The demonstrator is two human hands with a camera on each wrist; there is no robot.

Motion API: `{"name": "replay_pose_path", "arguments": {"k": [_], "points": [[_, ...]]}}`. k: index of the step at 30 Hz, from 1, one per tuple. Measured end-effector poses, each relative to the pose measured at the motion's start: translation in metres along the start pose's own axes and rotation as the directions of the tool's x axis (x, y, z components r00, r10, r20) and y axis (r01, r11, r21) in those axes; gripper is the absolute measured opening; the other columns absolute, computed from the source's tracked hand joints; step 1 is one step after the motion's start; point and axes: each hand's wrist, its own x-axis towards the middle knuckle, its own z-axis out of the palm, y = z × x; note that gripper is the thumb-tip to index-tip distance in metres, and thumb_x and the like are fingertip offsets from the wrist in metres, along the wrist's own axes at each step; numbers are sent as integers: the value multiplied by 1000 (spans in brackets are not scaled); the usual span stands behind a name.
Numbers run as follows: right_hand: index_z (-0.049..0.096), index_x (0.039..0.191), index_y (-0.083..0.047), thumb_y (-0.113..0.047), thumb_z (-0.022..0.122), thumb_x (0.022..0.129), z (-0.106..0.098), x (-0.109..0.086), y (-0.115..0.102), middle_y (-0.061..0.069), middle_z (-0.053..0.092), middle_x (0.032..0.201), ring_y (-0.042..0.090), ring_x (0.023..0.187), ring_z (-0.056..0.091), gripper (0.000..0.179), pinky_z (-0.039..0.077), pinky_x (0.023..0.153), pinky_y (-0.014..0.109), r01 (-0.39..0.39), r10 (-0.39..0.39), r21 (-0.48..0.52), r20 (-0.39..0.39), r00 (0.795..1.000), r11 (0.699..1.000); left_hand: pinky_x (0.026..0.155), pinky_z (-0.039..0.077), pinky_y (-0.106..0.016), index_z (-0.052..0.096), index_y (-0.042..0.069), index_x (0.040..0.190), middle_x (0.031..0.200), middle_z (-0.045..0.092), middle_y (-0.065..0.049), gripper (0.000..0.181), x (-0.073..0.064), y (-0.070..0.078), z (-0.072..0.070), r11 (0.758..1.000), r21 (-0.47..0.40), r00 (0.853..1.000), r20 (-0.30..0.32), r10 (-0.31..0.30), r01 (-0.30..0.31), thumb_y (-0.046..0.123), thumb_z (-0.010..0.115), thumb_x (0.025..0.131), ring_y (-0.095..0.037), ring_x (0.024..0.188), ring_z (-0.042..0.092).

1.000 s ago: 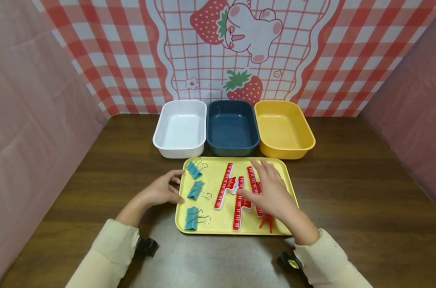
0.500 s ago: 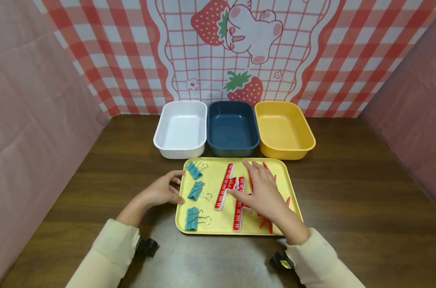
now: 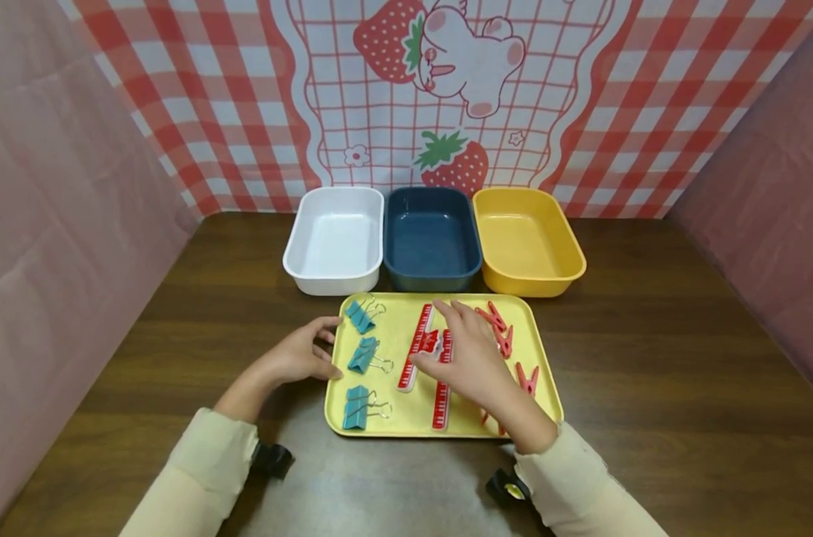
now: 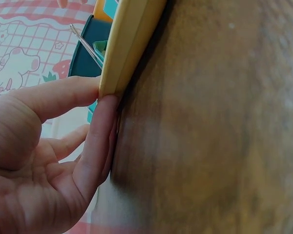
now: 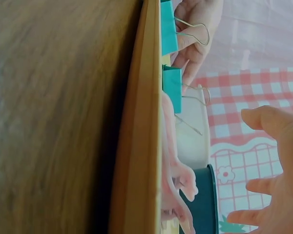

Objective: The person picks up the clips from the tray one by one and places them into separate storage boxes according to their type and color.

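Observation:
On a yellow tray (image 3: 406,415) lie teal binder clips (image 3: 356,408) in a column at the left. Long red clips (image 3: 413,367) with a piano-key print lie in the middle. Small red clothespins (image 3: 527,379) are at the right. My left hand (image 3: 302,353) rests thumb and fingertips on the tray's left rim; in the left wrist view they touch the edge (image 4: 124,53). Over the red clips hovers my right hand (image 3: 476,358), thumb and fingers spread, hiding one of them. The right wrist view shows that hand's thumb (image 5: 263,118) apart from its fingers, nothing between.
Behind the tray stand a white bin (image 3: 336,239), a dark blue bin (image 3: 432,239) and a yellow bin (image 3: 529,239), side by side. The brown wooden table (image 3: 655,358) extends to both sides. A red checkered cloth (image 3: 232,112) hangs at the back.
My right hand has moved left across the tray, uncovering the clothespins at the right and covering one red clip. My left hand stays at the rim.

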Motion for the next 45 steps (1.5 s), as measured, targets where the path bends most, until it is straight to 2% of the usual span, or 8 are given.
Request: {"name": "replay_pose_path", "arguments": {"k": [7, 18, 25, 30, 37, 45], "points": [[37, 141, -13, -46, 73, 75, 7, 2, -3, 20, 29, 143, 37, 131, 26, 82, 30, 101, 57, 37, -37, 14, -15, 999, 999, 69, 52, -29, 31, -1, 140, 113, 44, -21, 85, -1, 0, 0, 1000, -17, 1000, 1, 9, -9, -6, 75, 67, -23, 84, 58], [39, 140, -11, -45, 72, 75, 10, 3, -8, 21, 34, 140, 36, 127, 32, 81, 32, 101, 55, 48, -48, 1, -35, 998, 999, 69, 53, -30, 31, -1, 140, 113, 43, -20, 85, -2, 1, -1, 1000, -29, 1000, 2, 8, -8, -6, 75, 67, -23, 85, 58], [39, 140, -14, -42, 74, 75, 13, 4, -14, 16, 36, 138, 31, 124, 35, 79, 37, 97, 52, 36, -35, 28, -34, 999, 999, 70, 53, -30, 31, 0, 140, 114, 43, -20, 86, -2, 0, -1, 1000, -25, 1000, 2, -8, 8, -5, 75, 67, -23, 86, 58], [40, 138, -11, -39, 75, 74, 17, 5, -16, 15, 38, 136, 30, 122, 36, 78, 38, 97, 50, 63, -61, 36, -52, 997, 997, 70, 53, -31, 31, 0, 141, 114, 43, -20, 86, -1, 0, 0, 1000, -27, 1000, 5, -7, 7, -5, 75, 67, -24, 86, 58], [39, 140, -13, -42, 74, 75, 22, 6, -19, 14, 38, 138, 30, 124, 36, 79, 39, 98, 49, 50, -49, 25, -35, 998, 998, 69, 53, -30, 31, -1, 140, 113, 44, -20, 86, -1, 1, 0, 999, -47, 1000, 12, -4, 5, -7, 75, 67, -23, 84, 59], [42, 137, -12, -39, 76, 74, 27, 9, -25, 13, 43, 131, 30, 118, 40, 76, 40, 96, 45, 52, -51, 46, -31, 998, 998, 69, 53, -31, 32, -1, 139, 112, 45, -20, 85, -1, 0, 0, 999, -46, 1000, 8, 2, -2, -8, 75, 67, -23, 84, 59]]}}
